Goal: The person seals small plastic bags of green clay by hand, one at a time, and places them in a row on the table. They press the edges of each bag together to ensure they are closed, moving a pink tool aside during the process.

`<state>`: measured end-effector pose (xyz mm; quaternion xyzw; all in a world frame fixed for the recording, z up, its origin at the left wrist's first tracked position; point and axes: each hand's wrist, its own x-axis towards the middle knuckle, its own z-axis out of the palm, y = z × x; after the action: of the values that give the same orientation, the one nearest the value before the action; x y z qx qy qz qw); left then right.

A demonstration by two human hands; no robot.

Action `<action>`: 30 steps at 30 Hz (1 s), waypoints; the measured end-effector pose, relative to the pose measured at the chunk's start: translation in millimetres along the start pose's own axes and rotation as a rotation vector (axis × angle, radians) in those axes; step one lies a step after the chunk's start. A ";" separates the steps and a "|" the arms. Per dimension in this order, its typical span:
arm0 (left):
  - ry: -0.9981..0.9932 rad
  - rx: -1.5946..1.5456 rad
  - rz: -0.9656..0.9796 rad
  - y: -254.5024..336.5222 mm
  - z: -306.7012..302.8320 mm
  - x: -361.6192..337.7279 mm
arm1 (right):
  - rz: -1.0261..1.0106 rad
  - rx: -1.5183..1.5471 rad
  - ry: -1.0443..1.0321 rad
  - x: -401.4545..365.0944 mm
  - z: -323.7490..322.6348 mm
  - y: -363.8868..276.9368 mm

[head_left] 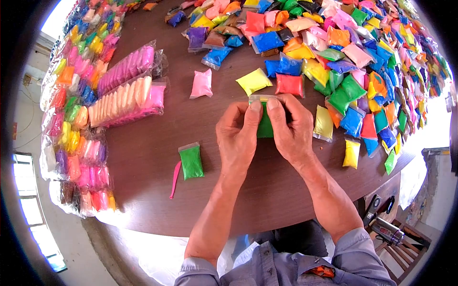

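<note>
Both my hands grip the top edge of a small green packet [265, 125], a clear zip bag filled with something green. My left hand [238, 126] pinches its left upper corner between thumb and fingers. On the other corner, my right hand [292, 126] does the same. Part of the packet is hidden behind my thumbs. Left of my forearm lies another green packet [192, 162], flat on the table, beside a thin pink plastic stick [175, 180]. Just beyond my fingers are a yellow packet [254, 82] and a red packet [290, 85].
A large heap of coloured packets [341, 62] covers the brown table's [157, 148] right and far side. Bundles of pink and peach packets [125, 102] lie at the left, next to a long row of bagged packets [71, 138]. A metal cylinder [389, 232] rests on a chair at right.
</note>
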<state>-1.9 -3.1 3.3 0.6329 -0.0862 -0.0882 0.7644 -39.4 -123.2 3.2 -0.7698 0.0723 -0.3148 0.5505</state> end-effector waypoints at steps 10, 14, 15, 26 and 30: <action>-0.036 0.101 0.016 2.3 2.0 -2.7 | -0.031 0.026 0.032 1.0 2.1 0.6; -0.015 0.174 -0.016 -0.2 -1.2 0.0 | -0.002 -0.067 -0.012 -1.3 -0.1 3.6; -0.015 0.174 -0.016 0.2 0.9 -0.4 | -0.002 -0.067 -0.012 -1.1 -0.1 3.1; -0.032 0.247 0.105 1.2 0.4 -2.1 | 0.045 -0.058 -0.010 -0.7 -0.3 4.5; -0.027 0.208 0.064 3.2 3.7 -2.5 | -0.019 -0.078 0.028 -0.3 1.0 7.2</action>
<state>-5.1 -5.4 7.0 0.7044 -0.1252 -0.0629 0.6958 -37.4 -125.1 -3.5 -0.7868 0.0849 -0.3277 0.5161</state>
